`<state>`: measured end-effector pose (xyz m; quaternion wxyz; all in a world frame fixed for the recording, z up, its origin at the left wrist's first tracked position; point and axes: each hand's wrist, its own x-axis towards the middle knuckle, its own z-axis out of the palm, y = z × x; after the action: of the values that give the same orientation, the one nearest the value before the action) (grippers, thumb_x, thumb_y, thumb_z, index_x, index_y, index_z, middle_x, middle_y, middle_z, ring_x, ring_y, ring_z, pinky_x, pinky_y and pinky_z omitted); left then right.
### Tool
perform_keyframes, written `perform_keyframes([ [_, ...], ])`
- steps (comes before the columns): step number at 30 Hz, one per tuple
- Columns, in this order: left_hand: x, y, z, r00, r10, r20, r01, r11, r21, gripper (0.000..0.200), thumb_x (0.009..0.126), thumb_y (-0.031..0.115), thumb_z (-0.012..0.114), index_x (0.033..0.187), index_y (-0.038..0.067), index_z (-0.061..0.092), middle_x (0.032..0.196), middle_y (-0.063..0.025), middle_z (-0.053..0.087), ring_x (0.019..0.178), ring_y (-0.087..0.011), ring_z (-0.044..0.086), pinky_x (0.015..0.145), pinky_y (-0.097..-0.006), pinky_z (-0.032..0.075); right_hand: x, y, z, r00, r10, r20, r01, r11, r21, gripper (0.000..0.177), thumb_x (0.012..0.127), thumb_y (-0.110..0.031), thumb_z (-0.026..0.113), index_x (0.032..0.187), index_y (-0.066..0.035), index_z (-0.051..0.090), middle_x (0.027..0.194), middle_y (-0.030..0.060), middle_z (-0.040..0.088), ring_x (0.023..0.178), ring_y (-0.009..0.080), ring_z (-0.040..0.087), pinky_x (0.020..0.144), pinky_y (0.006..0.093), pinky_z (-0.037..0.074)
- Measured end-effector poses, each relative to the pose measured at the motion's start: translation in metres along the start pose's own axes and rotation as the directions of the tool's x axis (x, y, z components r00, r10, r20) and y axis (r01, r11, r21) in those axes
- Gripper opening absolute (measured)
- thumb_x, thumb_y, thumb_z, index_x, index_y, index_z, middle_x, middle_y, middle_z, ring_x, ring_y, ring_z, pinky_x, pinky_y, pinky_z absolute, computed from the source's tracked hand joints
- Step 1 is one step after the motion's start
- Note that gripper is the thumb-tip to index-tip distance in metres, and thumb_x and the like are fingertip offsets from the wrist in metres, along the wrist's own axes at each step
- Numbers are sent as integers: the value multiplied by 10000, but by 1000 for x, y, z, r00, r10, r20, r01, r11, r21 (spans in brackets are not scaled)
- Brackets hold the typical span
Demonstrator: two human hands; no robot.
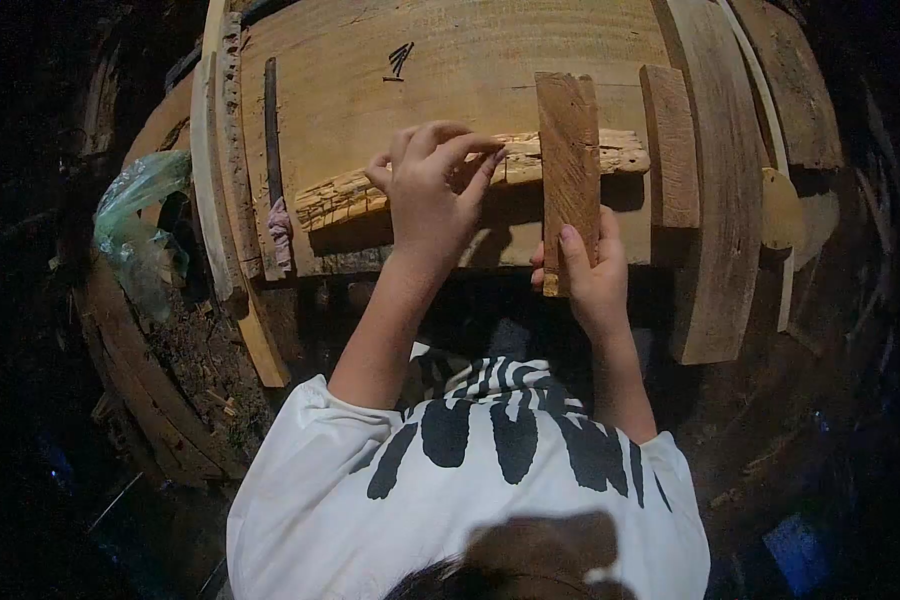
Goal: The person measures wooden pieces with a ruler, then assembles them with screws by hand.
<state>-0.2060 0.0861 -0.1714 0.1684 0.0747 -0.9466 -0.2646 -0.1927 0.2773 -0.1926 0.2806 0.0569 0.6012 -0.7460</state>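
My right hand [595, 275] grips the lower end of a flat wooden block [570, 150], its thumb across the face and the fingers behind. The block stands out in front of a rough, pitted strip of wood [345, 198] that lies across the board. Over the middle of that strip, my left hand [435, 185] is raised with thumb and forefinger pinched together. Whatever may be between those fingertips is too small to make out. Several dark nails [400, 62] lie on the wide wooden board [470, 60] beyond my hands.
On the left are a dark metal rod [271, 130] with pink cloth [280, 235] round its near end, long wooden strips [210, 150] and a green plastic bag [145, 225]. A short block [670, 145] and a long plank [720, 180] lie to the right.
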Motion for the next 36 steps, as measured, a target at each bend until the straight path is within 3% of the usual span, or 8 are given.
perform_keyframes([
  [8, -1, 1, 1, 999, -36, 4, 36, 999, -27, 143, 822, 299, 723, 873, 165, 730, 911, 28, 638, 941, -170, 547, 885, -407, 244, 0, -3, 1, 1000, 20, 15, -20, 1000, 15, 256, 1004, -150, 466, 1214, -22, 394, 874, 107, 594, 701, 136, 646, 569, 262, 564],
  [10, 0, 2, -1, 999, -14, 47, 13, 1000, 19, 147, 846, 272, 714, 918, 145, 729, 939, 6, 639, 855, -146, 580, 895, -382, 241, 0, -2, 1, 1000, 13, 6, -13, 1000, 6, 264, 1004, -153, 468, 1220, -23, 391, 896, 110, 594, 712, 136, 647, 568, 262, 566],
  [32, -4, 11, 0, 997, 78, -3, -77, 994, 76, 110, 815, 200, 733, 906, 141, 715, 888, -5, 649, 896, -190, 578, 871, -366, 283, -2, -3, 6, 999, 1, -36, -1, 1000, -15, 229, 992, -139, 485, 1181, -28, 421, 845, 94, 616, 718, 149, 658, 569, 265, 563],
  [35, -5, 9, 4, 998, 63, 2, -63, 996, 64, 87, 811, 229, 718, 880, 179, 699, 898, 21, 633, 941, -186, 563, 884, -414, 257, -5, -1, 11, 997, -45, -69, 40, 997, -70, 231, 972, -112, 512, 1173, -32, 430, 839, 114, 630, 700, 163, 667, 573, 294, 564],
  [36, -6, 7, 5, 998, 64, 3, -64, 995, 82, 90, 814, 233, 717, 883, 177, 700, 901, 21, 634, 945, -183, 563, 887, -414, 256, -9, -2, 12, 986, -146, -83, 123, 963, -240, 255, 957, -109, 533, 1178, -32, 433, 855, 129, 642, 714, 193, 683, 591, 311, 570],
])
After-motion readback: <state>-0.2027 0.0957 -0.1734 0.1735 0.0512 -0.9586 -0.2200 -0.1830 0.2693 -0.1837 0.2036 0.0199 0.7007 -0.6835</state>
